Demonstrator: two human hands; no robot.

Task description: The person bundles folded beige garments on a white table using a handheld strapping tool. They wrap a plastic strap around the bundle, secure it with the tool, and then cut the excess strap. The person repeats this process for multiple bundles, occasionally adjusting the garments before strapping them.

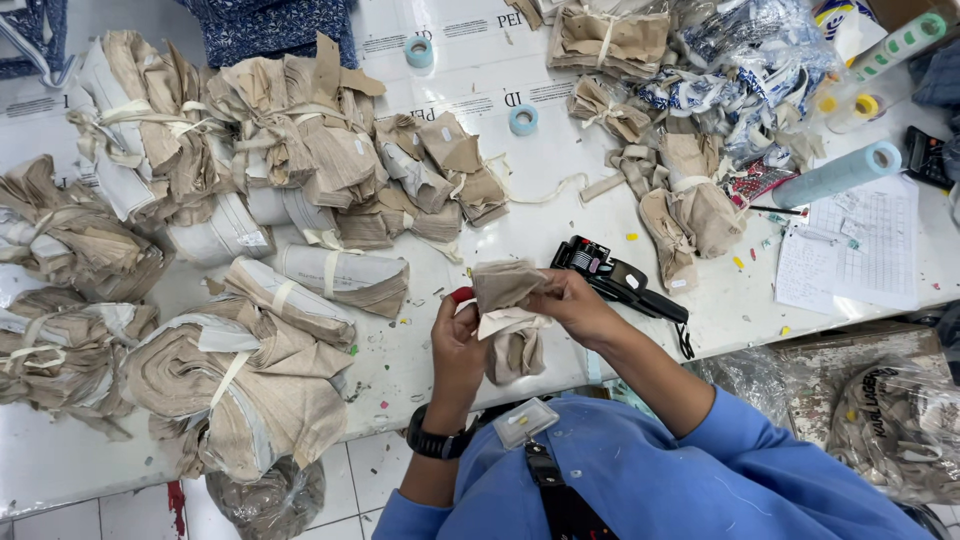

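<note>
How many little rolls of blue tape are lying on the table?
2. One tape roll lies near the table's far edge, beside the dark patterned cloth. The other tape roll lies nearer, right of the tied beige bundles. More may be hidden under the piles.

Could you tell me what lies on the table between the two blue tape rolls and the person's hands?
In the head view, below the two blue tape rolls lies a heap of tied beige fabric bundles, then bare white table; both hands, left hand and right hand, hold a small beige bundle.
</note>
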